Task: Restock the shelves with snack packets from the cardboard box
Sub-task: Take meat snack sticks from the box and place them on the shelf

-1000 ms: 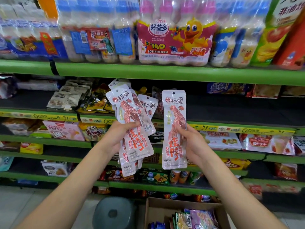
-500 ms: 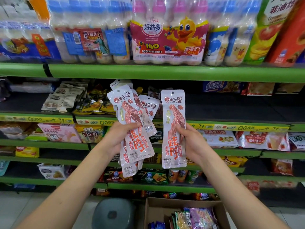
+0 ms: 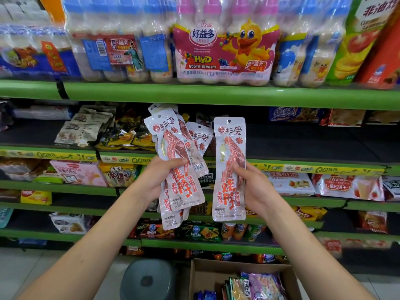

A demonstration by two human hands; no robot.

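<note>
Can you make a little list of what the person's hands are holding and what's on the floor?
left hand: grips a fanned bunch of snack packets
right hand: holds a single snack packet, upright
packet look: white with red writing and a picture of meat
behind the hands: green shelves stocked with snacks and bottled drinks
floor: open cardboard box with more packets inside, grey round stool beside it

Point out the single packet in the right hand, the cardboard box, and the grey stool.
single packet (image 3: 229,148), head view, on its printed front above the fingers.
cardboard box (image 3: 227,266), head view, on its back wall.
grey stool (image 3: 147,278), head view, on the seat top.
</note>
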